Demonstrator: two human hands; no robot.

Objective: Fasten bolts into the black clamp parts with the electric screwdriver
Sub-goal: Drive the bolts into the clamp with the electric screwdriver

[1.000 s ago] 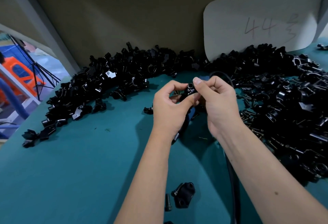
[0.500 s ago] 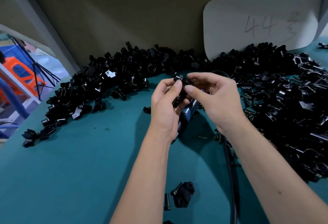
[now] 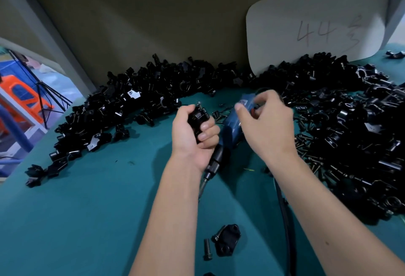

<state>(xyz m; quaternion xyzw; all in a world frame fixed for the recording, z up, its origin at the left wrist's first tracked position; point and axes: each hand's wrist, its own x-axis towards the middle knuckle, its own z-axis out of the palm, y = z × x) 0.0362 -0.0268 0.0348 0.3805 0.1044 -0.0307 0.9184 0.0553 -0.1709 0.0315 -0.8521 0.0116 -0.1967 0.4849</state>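
Observation:
My left hand (image 3: 190, 142) grips a black clamp part (image 3: 197, 119) upright in its fist, and a bolt (image 3: 199, 103) sticks out of the part's top. The blue electric screwdriver (image 3: 231, 133) lies on the teal table (image 3: 92, 210) just right of that hand, its black nose and bit pointing towards me. My right hand (image 3: 267, 129) is over the screwdriver's far end, thumb on the near side and fingers curled over the top; it is blurred.
Heaps of black clamp parts (image 3: 140, 105) run along the back wall and fill the right side (image 3: 350, 135). Loose bolts (image 3: 311, 157) lie by my right wrist. One clamp plate (image 3: 226, 243) and a bolt (image 3: 207, 251) lie near me. A black cable (image 3: 282, 210) trails forward. A white card (image 3: 317, 26) leans behind.
My hands have parted. The left hand kept the clamp part and closed into a fist around it. The right hand moved right and down onto the screwdriver.

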